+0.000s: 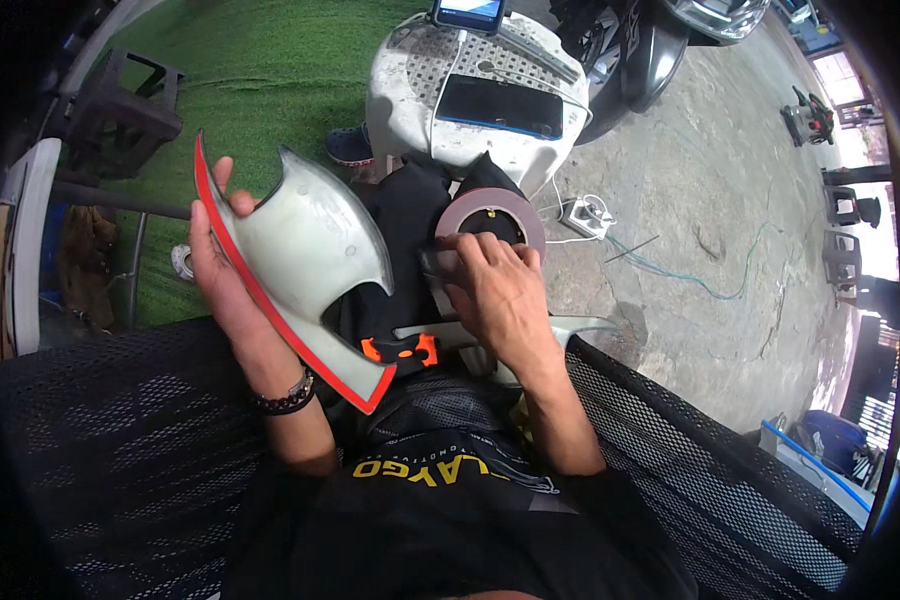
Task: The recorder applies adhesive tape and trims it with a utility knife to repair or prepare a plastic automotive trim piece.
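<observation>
A: Item one: we are holding the pale grey curved panel in our left hand, fingers closed around its long edge, where the red strip is running from the upper tip down to the lower corner. The panel is standing tilted above our left thigh.

B: Item two: we are pressing our right hand onto the roll of dark tape, fingertips pinched together on the loose end of the tape (whether they are truly gripping it or only resting on it, we cannot tell). The roll is lying on our lap, just right of the panel.

A: Item three: an orange-and-black tool is lying on our lap, between the two hands.

B: Item four: the white plastic stool is standing ahead of our knees, carrying a dark tablet and a phone at its far edge.

A: Item five: a white power strip is lying on the concrete floor, near the stool
</observation>
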A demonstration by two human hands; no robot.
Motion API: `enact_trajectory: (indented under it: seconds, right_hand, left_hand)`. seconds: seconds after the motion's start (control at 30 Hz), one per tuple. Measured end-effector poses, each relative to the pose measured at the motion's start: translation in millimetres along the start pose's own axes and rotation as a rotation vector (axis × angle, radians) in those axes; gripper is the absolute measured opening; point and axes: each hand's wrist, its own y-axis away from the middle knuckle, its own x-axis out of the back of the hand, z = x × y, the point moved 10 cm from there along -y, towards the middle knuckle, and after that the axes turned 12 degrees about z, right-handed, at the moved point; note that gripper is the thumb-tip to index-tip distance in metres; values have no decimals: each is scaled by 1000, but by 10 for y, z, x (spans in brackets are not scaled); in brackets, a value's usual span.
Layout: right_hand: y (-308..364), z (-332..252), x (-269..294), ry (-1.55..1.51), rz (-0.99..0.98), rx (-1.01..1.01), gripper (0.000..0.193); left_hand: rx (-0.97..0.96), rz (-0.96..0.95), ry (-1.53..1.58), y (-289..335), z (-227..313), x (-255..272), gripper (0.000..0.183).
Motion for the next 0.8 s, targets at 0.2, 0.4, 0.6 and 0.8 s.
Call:
enact_trajectory:
  seconds: [0.2,0.4,0.6,0.8]
  right_hand:
    - [-87,44,150,-166,-59,-64,42]
    - [-136,263,310,-564,4,-255,44]
    - [-69,789,421,-1061,254,-529,44]
    - [-14,1032,565,-1138,366,-612,39]
  left_hand:
    - [-12,24,-72,-66,-102,65,40]
    - [81,-16,32,-122,-440,61,41]
    - [189,14,97,13,-961,-29,36]
    - [177,-93,17,137,-1224,-178,27]
